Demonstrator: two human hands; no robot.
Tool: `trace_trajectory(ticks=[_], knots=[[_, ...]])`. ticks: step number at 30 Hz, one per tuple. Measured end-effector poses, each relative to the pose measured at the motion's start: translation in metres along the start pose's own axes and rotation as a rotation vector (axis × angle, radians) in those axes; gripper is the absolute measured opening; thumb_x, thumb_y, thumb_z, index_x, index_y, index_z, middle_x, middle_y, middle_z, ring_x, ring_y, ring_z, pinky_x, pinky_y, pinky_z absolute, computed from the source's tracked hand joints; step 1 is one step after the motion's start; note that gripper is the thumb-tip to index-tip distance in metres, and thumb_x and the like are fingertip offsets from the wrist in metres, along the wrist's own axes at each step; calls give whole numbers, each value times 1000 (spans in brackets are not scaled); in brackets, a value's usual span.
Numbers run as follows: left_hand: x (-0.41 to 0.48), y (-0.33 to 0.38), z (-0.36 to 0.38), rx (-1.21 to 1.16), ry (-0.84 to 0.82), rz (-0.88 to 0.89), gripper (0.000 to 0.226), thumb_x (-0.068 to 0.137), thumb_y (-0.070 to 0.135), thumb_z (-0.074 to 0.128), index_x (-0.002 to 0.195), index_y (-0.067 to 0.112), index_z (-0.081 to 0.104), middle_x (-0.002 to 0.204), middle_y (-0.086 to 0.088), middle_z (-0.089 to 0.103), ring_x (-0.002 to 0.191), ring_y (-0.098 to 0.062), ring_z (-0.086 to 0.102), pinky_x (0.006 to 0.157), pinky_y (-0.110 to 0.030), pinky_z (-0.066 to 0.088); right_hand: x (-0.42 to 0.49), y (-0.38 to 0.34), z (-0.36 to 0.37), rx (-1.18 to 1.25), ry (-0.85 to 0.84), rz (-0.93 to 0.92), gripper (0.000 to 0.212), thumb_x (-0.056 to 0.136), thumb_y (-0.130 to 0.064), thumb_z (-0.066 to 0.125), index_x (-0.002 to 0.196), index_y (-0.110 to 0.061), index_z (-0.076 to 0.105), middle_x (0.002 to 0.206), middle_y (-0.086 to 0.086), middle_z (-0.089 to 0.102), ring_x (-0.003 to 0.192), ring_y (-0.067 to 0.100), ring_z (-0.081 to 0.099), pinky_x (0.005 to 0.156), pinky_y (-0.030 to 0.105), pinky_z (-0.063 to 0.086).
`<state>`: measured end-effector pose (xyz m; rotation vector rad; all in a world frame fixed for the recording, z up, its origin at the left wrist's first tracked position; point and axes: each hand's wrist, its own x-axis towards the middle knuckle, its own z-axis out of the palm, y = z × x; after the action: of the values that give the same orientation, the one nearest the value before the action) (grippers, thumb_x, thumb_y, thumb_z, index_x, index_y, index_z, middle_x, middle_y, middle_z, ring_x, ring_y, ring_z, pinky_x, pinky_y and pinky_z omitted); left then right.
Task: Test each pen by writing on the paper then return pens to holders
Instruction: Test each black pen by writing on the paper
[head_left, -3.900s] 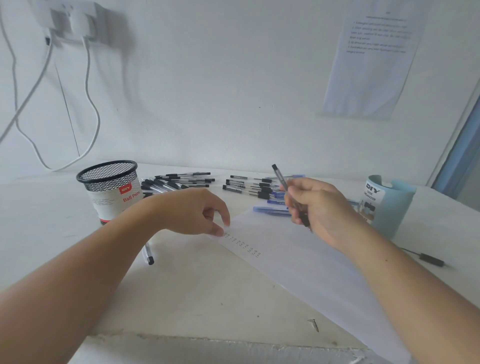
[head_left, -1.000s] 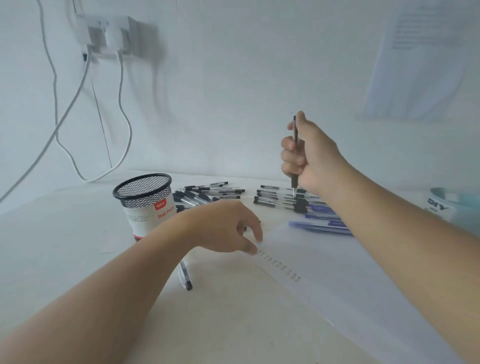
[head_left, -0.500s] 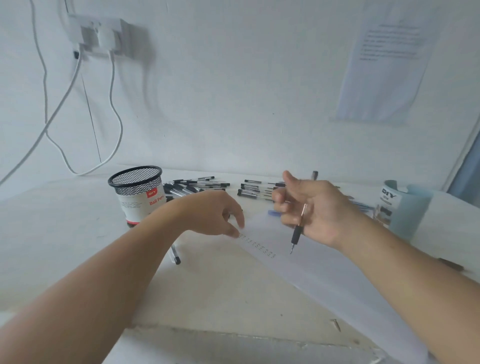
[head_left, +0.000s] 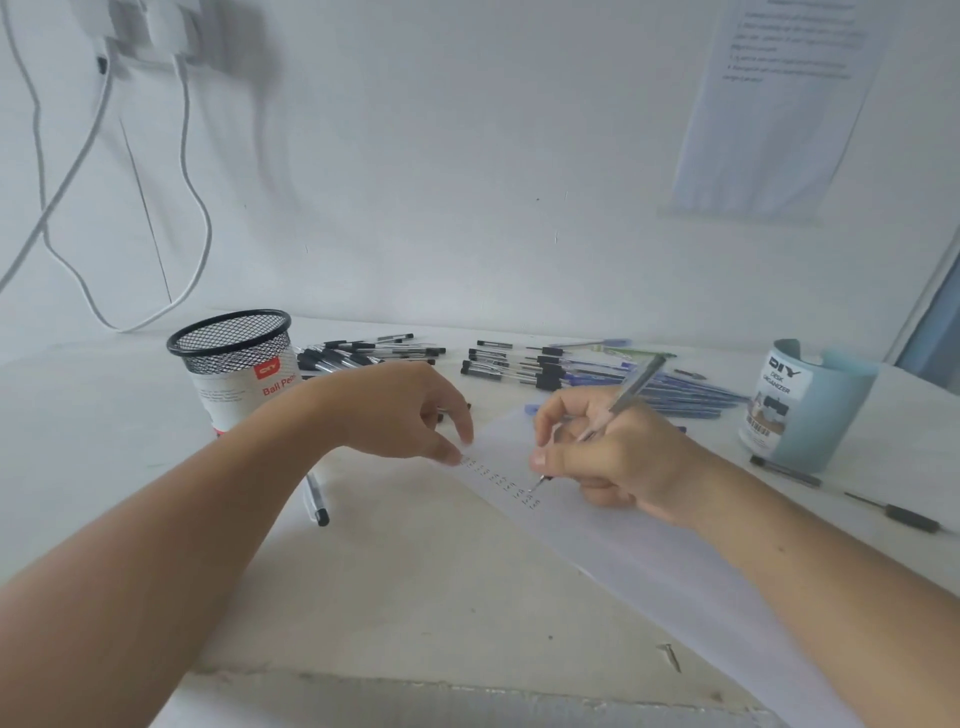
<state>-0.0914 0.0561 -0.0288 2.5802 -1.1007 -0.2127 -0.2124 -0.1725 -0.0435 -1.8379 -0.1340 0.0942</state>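
- The slim clear-barrelled ballpoint pen (head_left: 631, 389) stands tilted in our right hand (head_left: 608, 457). Its dark tip is at the white sheet of paper (head_left: 649, 561), next to a short column of small test marks.
- We judge the pen light, stiff and smooth, so it is best pinched low on the barrel near the tip. It needs only gentle pressure, because the thin sheet could slide or crease.
- Our right hand is closed round the pen, thumb and forefinger pinching low while the barrel leans back over the knuckles.
- Our left hand (head_left: 395, 410) grips nothing. Its fingers are loosely curved, and the fingertips (head_left: 457, 457) press the sheet's near corner onto the white table (head_left: 415, 597).
- Beyond the hands, loose black and blue pens (head_left: 509, 364) lie in rows on the table.
- A black wire-mesh holder (head_left: 234, 364) stands to the left and a pale blue plastic holder (head_left: 810, 410) to the right.
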Motion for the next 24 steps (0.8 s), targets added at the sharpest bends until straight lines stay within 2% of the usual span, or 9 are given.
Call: trace_trajectory(ticks=[3,7,9,13,18,24], knots=[[0,1,0,4,1,-7,17,86,45,79,101,48,73,57,25,53,54,3,50,63,-23,39,-3,-1,2,-124,0,-39,10,87,-6,77,80,-7,70,62,12,62,44,15,41,40,18,26],[-1,3,-1,10,-5,-8,17,86,44,78,102,48,73,56,26,53,54,4,50,61,-21,37,-1,7,5,-364,112,-172,23,76,-22,88,69,-17,66,60,17,57,52,17,46,53,28,37],[-2,4,-1,16,-8,-9,16,87,44,78,102,48,73,56,27,52,54,4,50,61,-21,37,2,11,8,-359,135,-208,26,74,-20,86,65,-16,61,59,16,56,55,19,47,56,32,37],[-2,3,-1,21,-3,-6,14,87,45,77,99,49,72,57,28,53,54,3,50,61,-22,37,3,15,9,-380,125,-232,38,78,-10,81,60,-6,48,54,9,43,51,18,36,54,29,29],[-1,2,-1,24,-5,-5,14,87,45,77,100,49,72,57,26,53,54,4,50,61,-23,36,4,16,10,-368,109,-241,35,74,-20,76,61,-6,46,59,26,43,54,20,36,56,36,29],[-1,2,-1,21,-11,-9,14,87,46,77,100,50,72,59,27,53,54,3,50,62,-22,37,3,17,9,-359,92,-243,35,75,-20,77,62,-5,47,60,26,45,53,20,37,55,34,29]])
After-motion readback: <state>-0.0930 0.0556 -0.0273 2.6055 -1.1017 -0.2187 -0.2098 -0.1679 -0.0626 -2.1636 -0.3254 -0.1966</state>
